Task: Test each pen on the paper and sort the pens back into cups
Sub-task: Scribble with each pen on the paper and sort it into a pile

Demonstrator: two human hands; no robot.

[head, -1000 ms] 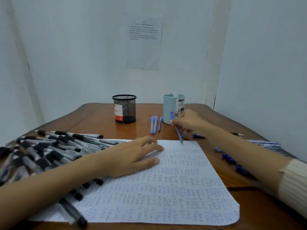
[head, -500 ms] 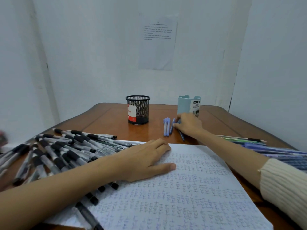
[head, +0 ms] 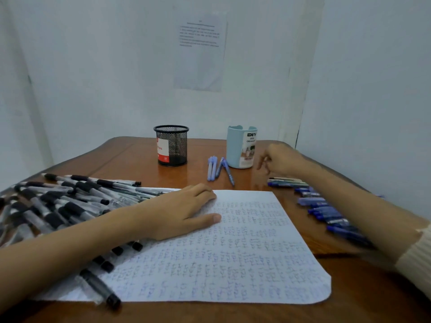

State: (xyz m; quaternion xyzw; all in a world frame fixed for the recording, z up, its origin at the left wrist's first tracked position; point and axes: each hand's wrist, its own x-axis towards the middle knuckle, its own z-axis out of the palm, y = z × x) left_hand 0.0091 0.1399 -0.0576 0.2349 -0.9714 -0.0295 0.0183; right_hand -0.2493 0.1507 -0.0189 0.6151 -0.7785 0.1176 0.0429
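Observation:
A sheet of paper (head: 233, 248) covered in blue test marks lies on the wooden table. My left hand (head: 179, 213) rests flat on its upper left part. My right hand (head: 279, 160) hovers to the right of the light blue cup (head: 241, 148), fingers loosely curled, holding nothing. Several light blue pens (head: 218, 169) lie on the table just left of that cup. A black mesh cup (head: 171, 145) stands further left. A heap of black-grip pens (head: 58, 201) covers the table's left side. Blue pens (head: 326, 210) lie in a row on the right.
The wooden table (head: 130, 159) sits in a corner between white walls. A printed sheet (head: 200, 50) is stuck on the back wall. A few pens with dark and green barrels (head: 286, 181) lie under my right hand.
My right hand set its blue pen down beside the others left of the blue cup, then moved right, empty, above the pens on the right. My left hand stayed on the paper.

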